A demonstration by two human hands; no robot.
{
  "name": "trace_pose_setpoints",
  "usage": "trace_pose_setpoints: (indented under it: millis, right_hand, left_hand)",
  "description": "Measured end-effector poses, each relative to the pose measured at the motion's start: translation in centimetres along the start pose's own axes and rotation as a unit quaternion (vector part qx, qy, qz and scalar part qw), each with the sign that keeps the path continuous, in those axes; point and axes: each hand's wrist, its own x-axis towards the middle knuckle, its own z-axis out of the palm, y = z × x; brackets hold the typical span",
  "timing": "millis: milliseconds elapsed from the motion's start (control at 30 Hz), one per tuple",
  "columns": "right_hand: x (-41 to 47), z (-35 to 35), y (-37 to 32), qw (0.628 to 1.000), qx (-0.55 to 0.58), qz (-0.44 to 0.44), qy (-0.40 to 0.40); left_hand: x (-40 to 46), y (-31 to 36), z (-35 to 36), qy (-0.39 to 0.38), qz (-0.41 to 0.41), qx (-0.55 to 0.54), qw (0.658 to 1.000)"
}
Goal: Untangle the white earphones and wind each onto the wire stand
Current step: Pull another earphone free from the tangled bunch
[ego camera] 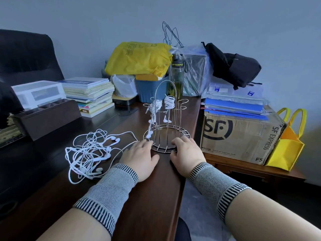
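Observation:
A wire stand [165, 136] with a round base and a looped handle stands on the dark wooden desk. Two white earphones are wound on its upper arms, one at the left [155, 106] and one at the right [169, 102], with earbuds dangling below. A tangled pile of white earphones [90, 152] lies on the desk to the left of the stand. My left hand [141, 156] rests flat on the desk, fingertips at the base's left rim. My right hand [185, 153] rests at the base's right front rim, fingers curled on it.
A stack of books [90, 94] and a dark box [46, 117] sit at the left. A blue bin [149, 91], yellow bag [139, 58] and bottle [177, 75] stand behind the stand. A cardboard box [241, 136] sits on a lower table at the right, past the desk edge [184, 171].

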Motion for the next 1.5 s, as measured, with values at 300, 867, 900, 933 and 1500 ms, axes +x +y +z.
trace_pose_setpoints:
  millis: [300, 867, 900, 933, 1500]
  right_hand:
    - [0.0, 0.3, 0.1, 1.000, -0.018, 0.003, 0.009]
    - [0.0, -0.2, -1.6, 0.977, -0.129, -0.135, 0.100]
    - [0.0, 0.0, -2.0, 0.972, -0.124, -0.163, 0.112]
    - [-0.1, 0.2, -2.7, 0.972, -0.105, -0.184, 0.104]
    - [4.1, 4.6, -10.9, 0.991, 0.038, -0.128, 0.029]
  left_hand:
    - [-0.8, 1.4, -0.2, -0.026, 0.052, 0.031, 0.998]
    - [-1.2, 0.6, -0.4, 0.059, 0.091, 0.035, 0.993]
    - [-1.4, 0.2, -0.8, 0.074, 0.099, 0.036, 0.992]
    - [-1.6, -0.5, -1.4, 0.095, 0.100, 0.029, 0.990]
    - [-1.5, -12.1, -4.9, 0.133, -0.173, -0.014, 0.976]
